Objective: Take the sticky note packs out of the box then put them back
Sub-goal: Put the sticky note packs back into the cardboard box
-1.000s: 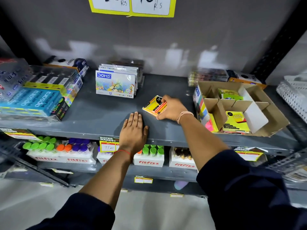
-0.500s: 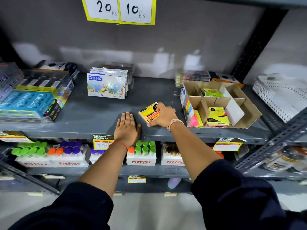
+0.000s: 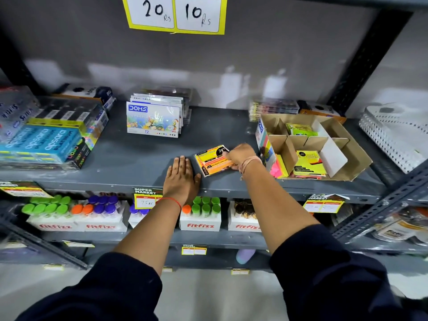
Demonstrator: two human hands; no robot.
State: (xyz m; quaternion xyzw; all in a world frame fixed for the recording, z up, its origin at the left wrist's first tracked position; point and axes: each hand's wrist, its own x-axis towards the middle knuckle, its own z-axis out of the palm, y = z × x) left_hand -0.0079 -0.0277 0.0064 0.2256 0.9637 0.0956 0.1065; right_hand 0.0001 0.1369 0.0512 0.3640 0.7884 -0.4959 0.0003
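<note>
On the grey metal shelf (image 3: 129, 163), my right hand (image 3: 240, 156) closes its grip on a sticky note pack (image 3: 212, 161), thumb under its right edge and fingers on top. The pack lies almost flat on the shelf, just left of the cardboard box (image 3: 352, 158), wrapped in shiny film with yellow and orange print. My left hand (image 3: 181, 177) rests flat beside it with open fingers and holds nothing; its thumb is just beside the pack's lower corner.

Around them stand a row of DOMS colour boxes (image 3: 152, 119) at the back and stacked blue pencil cartons (image 3: 39, 142) at the left. The open box has folded card dividers; a yellow pack (image 3: 309, 163) lies in its front compartment, a green one (image 3: 301, 130) in the back one, and pink and yellow notes (image 3: 278, 167) stand against its left wall. Nothing blocks the way between my pack and the box.

Compared with a moment before, the pack was tilted up on its edge; now it lies lower on the shelf. My left hand has not moved.
</note>
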